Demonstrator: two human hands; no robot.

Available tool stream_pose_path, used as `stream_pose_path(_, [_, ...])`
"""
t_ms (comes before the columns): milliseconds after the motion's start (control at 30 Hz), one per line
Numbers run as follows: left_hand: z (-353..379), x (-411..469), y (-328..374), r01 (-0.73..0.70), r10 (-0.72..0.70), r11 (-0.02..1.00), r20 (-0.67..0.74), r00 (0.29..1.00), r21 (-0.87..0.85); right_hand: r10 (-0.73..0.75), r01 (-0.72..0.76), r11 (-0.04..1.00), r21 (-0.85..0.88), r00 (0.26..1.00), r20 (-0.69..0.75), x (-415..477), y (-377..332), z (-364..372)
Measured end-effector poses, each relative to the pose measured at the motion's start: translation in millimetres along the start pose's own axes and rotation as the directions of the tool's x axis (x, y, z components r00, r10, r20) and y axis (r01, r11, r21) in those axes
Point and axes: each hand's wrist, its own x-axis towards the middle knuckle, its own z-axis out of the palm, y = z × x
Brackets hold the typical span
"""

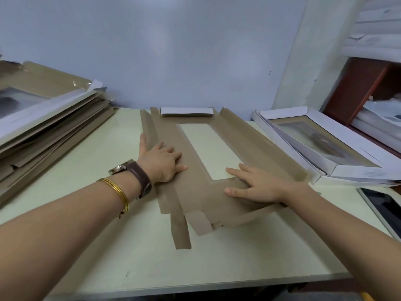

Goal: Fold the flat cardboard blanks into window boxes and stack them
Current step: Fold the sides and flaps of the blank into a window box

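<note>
Pale green table (130,257) stands against a blue-grey wall (173,51). Dark-screened tablet (386,207) lies flat at the table's right edge. Reddish-brown wooden shelf (357,88) behind it.

Left hand (161,164), right hand (260,187), seemingly flat.

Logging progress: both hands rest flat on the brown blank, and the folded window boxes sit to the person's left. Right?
No. The head view shows the folded window boxes on the right; left hand and right hand do rest flat on the blank.
</note>
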Motion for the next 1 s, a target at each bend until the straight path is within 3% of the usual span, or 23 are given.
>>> stream_pose_path(67, [-2,-4,8,-0.044,0.054,0.996,-0.129,0.990,0.082,0.026,-0.027,0.999,-0.044,0.999,-0.036,5,-4,5])
stream_pose_path(133, [-6,-5,18,-0.097,0.106,0.994,-0.182,0.978,0.054,0.049,-0.053,0.997,-0.063,0.997,-0.051,11,-8,7])
stream_pose_path(300, [-20,-15,35,-0.193,0.210,0.882,-0.008,0.978,-0.430,0.129,-0.138,0.987,-0.083,0.986,-0.104,27,-21,10])
stream_pose_path(433, [-24,-28,26,-0.095,0.273,0.653,0.116,0.955,-0.751,0.179,-0.193,0.975,-0.107,0.976,-0.126,42,-35,9])
stream_pose_path(500, [-22,-34,16,-0.093,0.330,0.571,0.124,0.936,-0.816,0.194,-0.207,0.973,-0.101,0.973,-0.128,46,-40,7])
stream_pose_path(633, [-16,-41,-1,-0.202,0.441,0.697,0.188,0.878,-0.688,0.222,-0.233,0.969,-0.079,0.967,-0.126,50,-48,2])
stream_pose_path(733, [-16,-43,-3,-0.243,0.406,0.811,0.214,0.888,-0.532,0.234,-0.243,0.969,-0.055,0.964,-0.127,53,-52,1])
stream_pose_path(1000, [-3,-40,6,-0.237,0.287,0.775,-0.008,0.958,-0.586,0.269,-0.278,0.960,-0.040,0.950,-0.156,63,-56,0])
